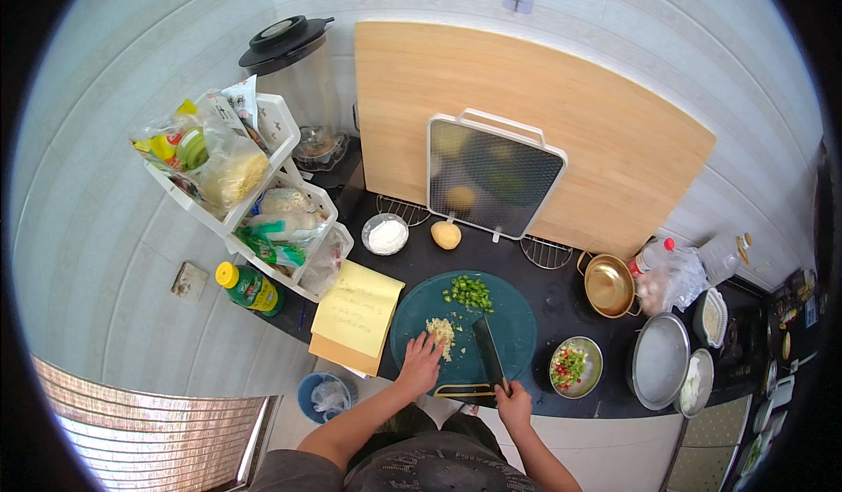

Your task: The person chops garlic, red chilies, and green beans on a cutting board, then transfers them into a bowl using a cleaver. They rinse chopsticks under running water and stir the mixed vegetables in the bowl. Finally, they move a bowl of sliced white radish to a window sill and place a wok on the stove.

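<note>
A round dark green cutting board (520,314) lies on the black counter before me. My left hand (421,362) rests at its left side, fingers spread, the tips touching a pile of minced pale garlic (441,334). With my right hand (513,403) I grip the handle of a cleaver (487,349), whose dark blade lies over the board, tip pointing away from me. Chopped green pepper (470,293) forms a separate heap near the far edge. Right of the board, a metal bowl (593,368) holds chopped red and green pepper with pale bits.
A yellow notepad (358,308) with handwriting, a tiered white rack (283,110) and a yellow-capped bottle (253,291) stand left. Behind are a bowl of white powder (386,235) and a potato (446,235). A brass-colored pot (608,286) and a steel basin (660,360) sit right.
</note>
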The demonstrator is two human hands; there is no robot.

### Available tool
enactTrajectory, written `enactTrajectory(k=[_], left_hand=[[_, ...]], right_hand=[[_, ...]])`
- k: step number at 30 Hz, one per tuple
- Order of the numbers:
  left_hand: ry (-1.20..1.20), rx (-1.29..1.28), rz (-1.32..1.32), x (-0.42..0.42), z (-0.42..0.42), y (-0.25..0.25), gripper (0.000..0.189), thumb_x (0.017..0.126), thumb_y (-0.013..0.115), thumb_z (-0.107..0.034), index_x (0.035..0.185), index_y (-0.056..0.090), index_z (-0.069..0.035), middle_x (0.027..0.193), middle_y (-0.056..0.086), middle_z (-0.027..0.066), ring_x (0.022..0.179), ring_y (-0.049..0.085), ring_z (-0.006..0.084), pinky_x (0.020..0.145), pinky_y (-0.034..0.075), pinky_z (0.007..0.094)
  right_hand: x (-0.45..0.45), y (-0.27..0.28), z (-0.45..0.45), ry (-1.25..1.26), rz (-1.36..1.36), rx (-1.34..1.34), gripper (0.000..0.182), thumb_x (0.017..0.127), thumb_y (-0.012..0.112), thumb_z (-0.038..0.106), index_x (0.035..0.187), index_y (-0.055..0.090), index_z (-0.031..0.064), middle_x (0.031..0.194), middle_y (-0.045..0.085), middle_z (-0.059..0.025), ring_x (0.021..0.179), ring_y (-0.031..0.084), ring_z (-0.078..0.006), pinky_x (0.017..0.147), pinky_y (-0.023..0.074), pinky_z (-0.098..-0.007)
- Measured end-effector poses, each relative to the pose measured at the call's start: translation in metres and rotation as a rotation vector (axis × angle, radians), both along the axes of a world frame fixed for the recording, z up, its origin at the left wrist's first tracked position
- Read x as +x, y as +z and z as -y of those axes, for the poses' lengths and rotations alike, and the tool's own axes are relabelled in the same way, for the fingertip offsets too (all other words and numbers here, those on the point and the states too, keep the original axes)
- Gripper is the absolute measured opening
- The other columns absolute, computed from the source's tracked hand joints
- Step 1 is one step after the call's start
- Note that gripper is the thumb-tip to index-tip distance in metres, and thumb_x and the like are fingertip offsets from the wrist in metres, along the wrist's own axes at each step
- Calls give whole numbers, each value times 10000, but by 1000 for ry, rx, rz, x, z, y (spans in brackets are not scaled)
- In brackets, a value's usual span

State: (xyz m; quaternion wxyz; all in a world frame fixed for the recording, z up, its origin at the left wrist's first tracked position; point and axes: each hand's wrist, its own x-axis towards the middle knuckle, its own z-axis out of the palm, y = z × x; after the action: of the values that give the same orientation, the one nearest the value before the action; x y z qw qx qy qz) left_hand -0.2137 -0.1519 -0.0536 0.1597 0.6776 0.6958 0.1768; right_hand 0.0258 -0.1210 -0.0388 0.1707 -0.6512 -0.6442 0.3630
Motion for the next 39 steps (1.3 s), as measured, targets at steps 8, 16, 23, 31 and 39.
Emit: enactTrajectory(k=[8,16,23,31,39], left_hand=[[-232,53,-36,30,-15,25,704,717,523,43,1371,293,-82,1407,251,205,1278,267,391,1045,211,495],[-232,101,-34,42,-22,37,643,713,505,57,1328,332,-16,1390,298,182,1289,268,362,1061,218,453],[-338,-146,-233,40,-27,13,573,737,501,32,1295,382,-26,1347,374,155,1283,294,333,1065,223,456],[-363,128,-106,52,-34,28,513,706,540,5,1216,480,1,1307,418,180,1271,321,343,1048,257,451],[-274,101,-66,41,-38,47,623,719,506,45,1319,345,-2,1377,333,162,1285,291,338,1056,243,445]], right_hand=[[10,3,-5,-108,-457,-370,185,838,607,171,784,555,2,600,572,-42,471,490,-85,417,402,-235],[19,17,-7,-136,-586,-400,184,853,589,167,764,516,24,608,552,-37,453,456,-78,399,382,-221],[24,22,-5,-173,-634,-393,178,852,589,163,768,520,22,613,553,-40,450,459,-84,399,385,-225],[24,22,-3,-149,-652,-413,161,855,580,149,802,522,8,627,556,-48,457,469,-93,407,385,-234],[21,29,-3,-190,-694,-429,142,854,589,146,805,540,22,638,561,-34,468,473,-81,414,395,-222]])
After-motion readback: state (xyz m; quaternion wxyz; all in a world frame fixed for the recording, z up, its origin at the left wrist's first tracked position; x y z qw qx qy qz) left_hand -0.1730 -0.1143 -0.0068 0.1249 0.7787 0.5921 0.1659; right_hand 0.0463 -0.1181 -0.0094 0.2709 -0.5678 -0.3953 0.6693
